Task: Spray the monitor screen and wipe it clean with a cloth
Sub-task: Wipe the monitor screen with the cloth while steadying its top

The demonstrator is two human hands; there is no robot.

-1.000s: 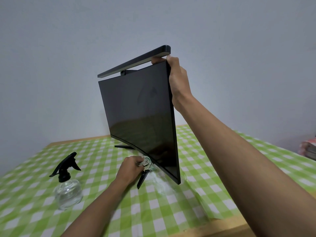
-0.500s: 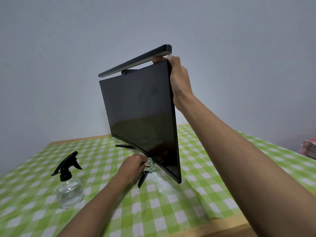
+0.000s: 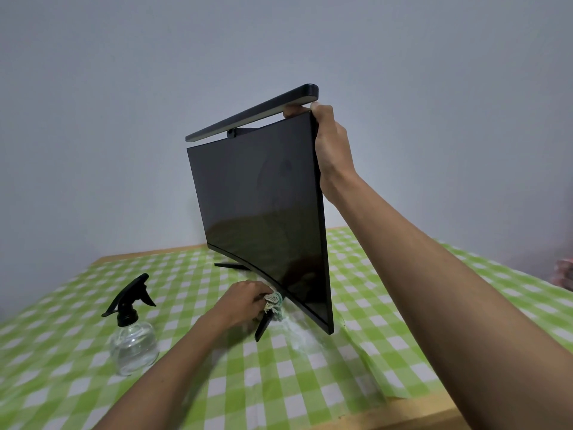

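Observation:
A black curved monitor [image 3: 260, 206] stands on its stand on the checked table, its dark screen turned towards the left. My right hand [image 3: 333, 150] grips its upper right corner, fingers behind the panel. My left hand [image 3: 245, 301] is closed on a small whitish-green cloth [image 3: 274, 301] pressed against the lower edge of the screen, just above a stand leg [image 3: 263, 327]. A clear spray bottle [image 3: 133, 339] with a black trigger head stands upright on the table to the left of my left hand, apart from it.
A black light bar [image 3: 251, 114] is mounted along the monitor's top edge. The table carries a green and white checked cover [image 3: 310, 383]; its wooden edge [image 3: 403, 414] shows at the bottom right. A grey wall is behind. Something pinkish [image 3: 566, 274] lies at the far right.
My left hand with the cloth has slid a little to the right along the screen's lower edge. My right hand keeps its hold on the corner.

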